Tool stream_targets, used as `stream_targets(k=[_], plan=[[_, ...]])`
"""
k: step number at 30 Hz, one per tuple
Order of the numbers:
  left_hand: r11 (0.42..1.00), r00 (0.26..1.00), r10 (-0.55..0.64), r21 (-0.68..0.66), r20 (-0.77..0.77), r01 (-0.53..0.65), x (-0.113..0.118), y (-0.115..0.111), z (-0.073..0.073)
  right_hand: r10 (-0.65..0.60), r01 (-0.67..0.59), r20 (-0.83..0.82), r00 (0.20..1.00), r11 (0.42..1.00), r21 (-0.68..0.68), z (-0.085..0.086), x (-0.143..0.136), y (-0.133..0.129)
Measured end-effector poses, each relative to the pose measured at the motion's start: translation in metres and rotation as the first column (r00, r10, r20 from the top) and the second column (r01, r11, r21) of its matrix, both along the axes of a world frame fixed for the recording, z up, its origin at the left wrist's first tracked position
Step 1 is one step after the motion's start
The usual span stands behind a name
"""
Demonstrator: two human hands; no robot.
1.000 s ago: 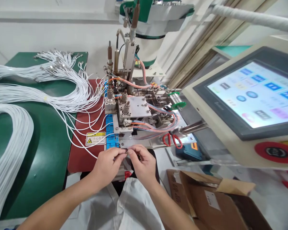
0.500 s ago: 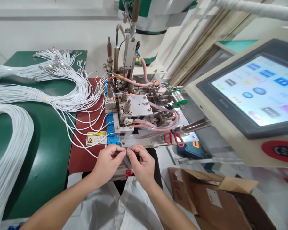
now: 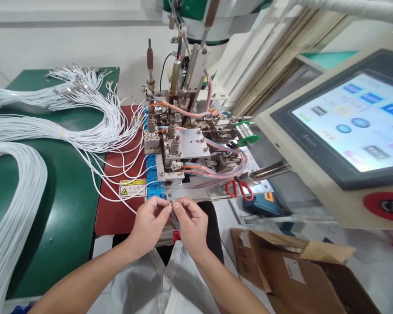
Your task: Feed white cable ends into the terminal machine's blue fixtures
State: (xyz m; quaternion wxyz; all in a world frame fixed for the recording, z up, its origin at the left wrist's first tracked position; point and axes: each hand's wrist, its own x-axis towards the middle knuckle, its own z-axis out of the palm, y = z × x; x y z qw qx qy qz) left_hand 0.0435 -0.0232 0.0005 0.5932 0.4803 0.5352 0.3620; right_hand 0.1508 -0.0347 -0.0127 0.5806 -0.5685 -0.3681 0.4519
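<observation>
My left hand [image 3: 152,222] is closed in a pinch on a white cable [image 3: 119,201], which comes across the red plate to it. Fingertip to fingertip with it, my right hand [image 3: 191,224] pinches the tiny end [image 3: 171,203] of that cable; its fine wires are too small to make out. Both hands are just in front of the machine's near edge. Beyond them, blue cable holders [image 3: 153,176] line the left side of the soldering machine [image 3: 186,144], with several white cable ends lying in them.
Bundles of white cables [image 3: 65,133] lie on the green table [image 3: 62,209]. A warning label [image 3: 132,188] is on the red plate [image 3: 113,222]. Red-handled scissors [image 3: 239,189] rest at the machine's front right. A touch screen [image 3: 353,117] stands right, above an open cardboard box [image 3: 294,266].
The machine's upright soldering head has tilted and shifted right. My hands keep their pinch at almost the same place, and the view has shifted slightly.
</observation>
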Motion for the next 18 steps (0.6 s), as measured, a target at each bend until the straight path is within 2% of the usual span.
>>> stream_targets(k=[5, 9, 11, 15, 18], plan=[[0.999, 0.999, 0.035, -0.011, 0.031, -0.034, 0.001, 0.000, 0.002, 0.022, -0.021, -0.076, 0.997, 1.000, 0.015, -0.002, 0.000, 0.000], [0.999, 0.998, 0.036, -0.014, 0.051, -0.036, -0.001, 0.001, 0.002, 0.011, -0.034, 0.169, 0.986, 0.990, 0.134, -0.004, 0.005, 0.001], [0.999, 0.997, 0.025, -0.026, 0.072, -0.023, -0.002, 0.001, 0.002, 0.013, -0.051, 0.230, 0.973, 0.986, 0.161, -0.004, 0.008, 0.002], [0.999, 0.996, 0.009, -0.041, 0.093, -0.005, -0.002, 0.001, 0.002, 0.079, -0.092, 0.124, 0.989, 0.990, 0.106, -0.005, 0.011, 0.005], [0.999, 0.996, 0.012, -0.042, 0.085, -0.009, -0.001, 0.001, 0.002, 0.069, -0.082, 0.111, 0.991, 0.990, 0.114, -0.005, 0.009, 0.004]])
